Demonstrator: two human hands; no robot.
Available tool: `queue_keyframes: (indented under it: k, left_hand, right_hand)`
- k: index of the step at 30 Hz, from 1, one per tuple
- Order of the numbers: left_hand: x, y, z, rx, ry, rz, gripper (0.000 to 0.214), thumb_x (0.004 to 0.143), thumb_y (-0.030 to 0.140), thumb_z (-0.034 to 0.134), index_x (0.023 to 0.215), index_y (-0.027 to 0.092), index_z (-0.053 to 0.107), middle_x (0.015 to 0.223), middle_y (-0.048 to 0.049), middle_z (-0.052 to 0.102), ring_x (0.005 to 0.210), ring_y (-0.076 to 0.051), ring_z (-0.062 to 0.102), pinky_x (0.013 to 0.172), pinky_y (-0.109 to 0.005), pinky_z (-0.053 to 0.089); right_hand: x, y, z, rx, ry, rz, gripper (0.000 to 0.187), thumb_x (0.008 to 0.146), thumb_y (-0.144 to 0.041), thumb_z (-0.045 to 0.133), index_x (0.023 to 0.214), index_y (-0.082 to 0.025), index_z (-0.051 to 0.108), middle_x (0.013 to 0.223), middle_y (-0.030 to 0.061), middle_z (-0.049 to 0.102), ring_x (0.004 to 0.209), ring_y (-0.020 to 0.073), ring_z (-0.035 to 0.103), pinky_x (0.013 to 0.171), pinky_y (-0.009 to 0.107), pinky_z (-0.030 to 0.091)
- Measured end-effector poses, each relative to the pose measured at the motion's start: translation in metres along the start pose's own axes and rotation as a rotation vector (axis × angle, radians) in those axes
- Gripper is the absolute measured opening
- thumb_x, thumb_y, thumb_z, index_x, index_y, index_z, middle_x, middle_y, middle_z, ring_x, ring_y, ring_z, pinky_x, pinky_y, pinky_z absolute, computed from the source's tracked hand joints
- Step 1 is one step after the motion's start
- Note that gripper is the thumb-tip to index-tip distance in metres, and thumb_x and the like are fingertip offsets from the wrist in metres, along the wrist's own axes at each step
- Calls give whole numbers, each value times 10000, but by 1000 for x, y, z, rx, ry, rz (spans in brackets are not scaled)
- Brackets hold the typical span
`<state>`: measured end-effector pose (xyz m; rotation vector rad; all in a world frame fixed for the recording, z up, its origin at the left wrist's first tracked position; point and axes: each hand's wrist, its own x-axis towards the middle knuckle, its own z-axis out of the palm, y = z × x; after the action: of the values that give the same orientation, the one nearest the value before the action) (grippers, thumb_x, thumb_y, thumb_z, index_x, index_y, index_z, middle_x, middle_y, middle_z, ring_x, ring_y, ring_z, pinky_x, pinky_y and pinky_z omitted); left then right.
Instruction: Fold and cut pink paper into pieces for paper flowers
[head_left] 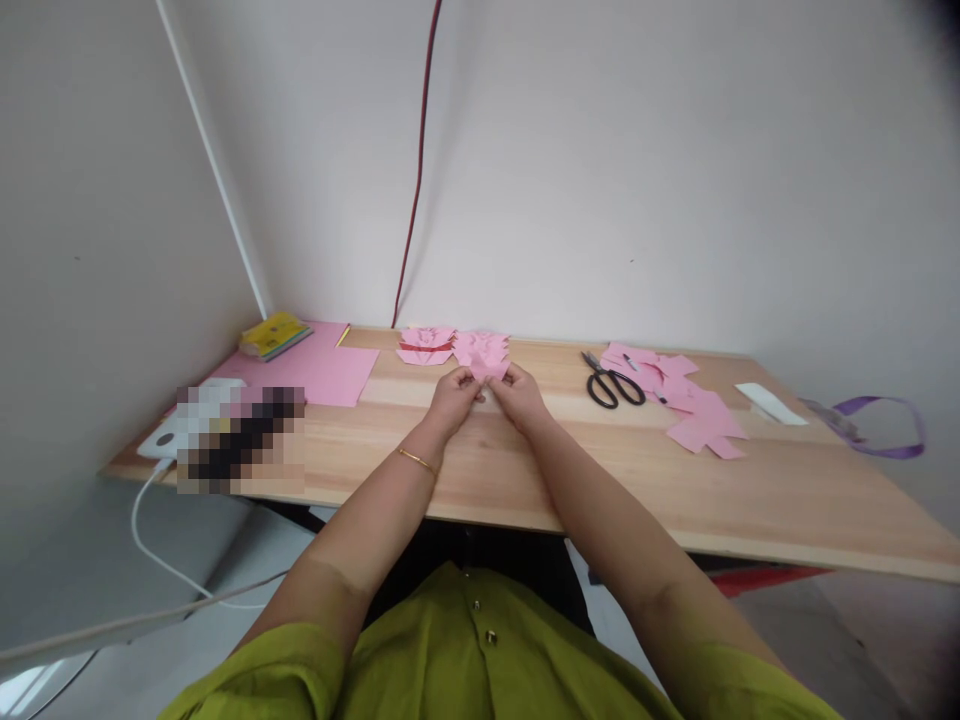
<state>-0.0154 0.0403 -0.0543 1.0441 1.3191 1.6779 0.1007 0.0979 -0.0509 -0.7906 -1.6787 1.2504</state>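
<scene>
Both my hands meet at the middle of the wooden table (600, 480). My left hand (452, 397) and my right hand (519, 395) pinch a small folded pink paper piece (487, 362) between their fingertips, held just above the tabletop. A thin gold bangle sits on my left wrist. Another folded pink paper shape (426, 344) with a red band lies just behind, to the left of the piece I hold.
Black scissors (613, 383) lie to the right, beside several pink paper scraps (697, 405). A large pink sheet (330, 370) and a yellow pad (274, 334) lie at the left. A white strip (771, 403) and a purple ribbon (881, 425) are at far right. A red cable (417, 190) hangs down the wall.
</scene>
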Motion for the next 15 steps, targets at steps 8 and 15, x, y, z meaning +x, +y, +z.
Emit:
queue_keyframes:
  k: [8, 15]
  left_hand:
    - [-2, 1, -1, 49, -24, -10, 270, 678, 335, 694, 611, 170, 491, 497, 46, 507, 485, -99, 527, 540, -228, 408]
    - [-4, 5, 0, 83, -63, -3, 269, 690, 347, 678, 604, 171, 493, 471, 41, 502, 451, -92, 488, 512, -222, 394]
  right_hand:
    - [-4, -8, -3, -81, -10, 33, 283, 677, -393, 629, 815, -146, 617, 797, 39, 653, 737, 160, 562, 686, 272, 446]
    - [-4, -7, -4, -29, -20, 54, 279, 706, -430, 609, 750, -155, 594, 714, 20, 634, 667, 148, 551, 642, 262, 439]
